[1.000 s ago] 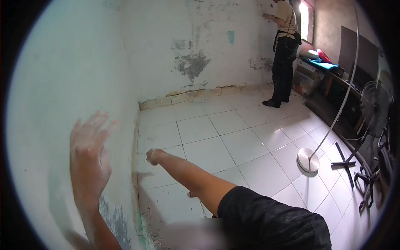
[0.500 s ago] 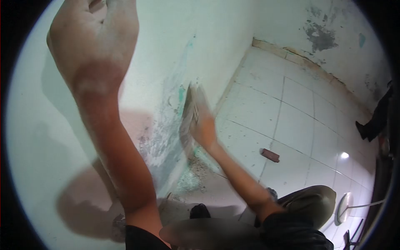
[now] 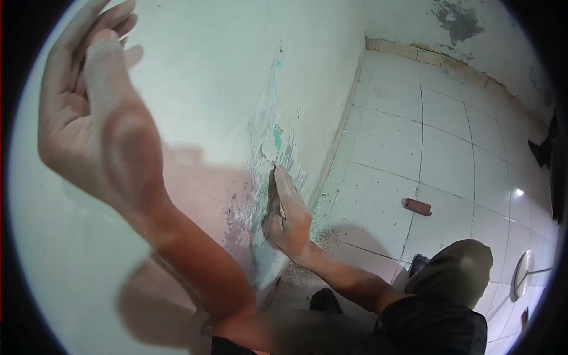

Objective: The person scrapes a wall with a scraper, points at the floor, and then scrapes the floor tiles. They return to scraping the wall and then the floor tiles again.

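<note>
My left hand (image 3: 97, 112) is raised at the upper left, close to the pale wall (image 3: 201, 77). Its fingers are loosely bent and apart, with nothing clearly held. Lower down, my right hand (image 3: 290, 222) is closed around a thin dark scraper (image 3: 273, 186), mostly hidden by the fingers. The scraper's tip touches the wall just below a turquoise patch (image 3: 277, 137). Around it the paint is scratched and flaked, with grey showing.
Paint crumbs lie along the wall's foot. A reddish-brown block (image 3: 418, 206) rests on the white tiled floor (image 3: 387, 142). My bent knee (image 3: 464, 266) is at the lower right, near a round pale object (image 3: 523, 274). Dark footwear (image 3: 539, 152) shows at the right edge.
The view has shifted. My left hand has turned, so its thumb and fingers now show. My right hand, blurred before, is now sharp and lower against the scraped patch.
</note>
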Action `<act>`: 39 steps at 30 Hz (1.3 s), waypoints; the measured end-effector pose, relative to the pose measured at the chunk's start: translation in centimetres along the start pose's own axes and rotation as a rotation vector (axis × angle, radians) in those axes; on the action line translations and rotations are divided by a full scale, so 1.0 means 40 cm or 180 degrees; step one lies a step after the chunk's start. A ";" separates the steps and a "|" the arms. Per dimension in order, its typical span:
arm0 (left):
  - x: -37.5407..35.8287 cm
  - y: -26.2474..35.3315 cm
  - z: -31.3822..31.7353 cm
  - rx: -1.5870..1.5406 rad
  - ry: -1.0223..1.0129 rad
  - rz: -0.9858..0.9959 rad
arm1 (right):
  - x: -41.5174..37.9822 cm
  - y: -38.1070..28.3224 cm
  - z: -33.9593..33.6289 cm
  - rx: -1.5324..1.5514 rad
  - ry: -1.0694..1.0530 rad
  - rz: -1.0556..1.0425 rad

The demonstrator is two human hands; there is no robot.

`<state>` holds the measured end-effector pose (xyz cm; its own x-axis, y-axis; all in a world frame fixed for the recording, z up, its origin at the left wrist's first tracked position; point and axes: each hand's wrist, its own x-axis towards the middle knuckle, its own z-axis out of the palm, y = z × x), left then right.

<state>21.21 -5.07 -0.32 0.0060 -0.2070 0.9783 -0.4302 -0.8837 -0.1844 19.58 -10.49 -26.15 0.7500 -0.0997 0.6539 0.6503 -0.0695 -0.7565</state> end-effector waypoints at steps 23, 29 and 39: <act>0.054 0.026 -0.099 0.0999 0.0188 -0.0029 | 0.142 0.075 -0.018 -0.0298 0.0303 -0.0158; 0.051 0.019 -0.086 0.0338 0.0368 -0.0282 | 0.105 0.021 0.015 -0.0601 0.0179 -0.0062; 0.071 0.062 -0.083 -0.0230 0.0254 -0.0233 | 0.097 0.030 0.008 -0.0173 0.0105 -0.0139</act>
<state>17.19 -6.45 2.32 -0.0309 -0.1063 0.9939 -0.4953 -0.8620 -0.1076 23.29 -10.62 -24.52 0.7160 -0.1280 0.6863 0.6742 -0.1283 -0.7273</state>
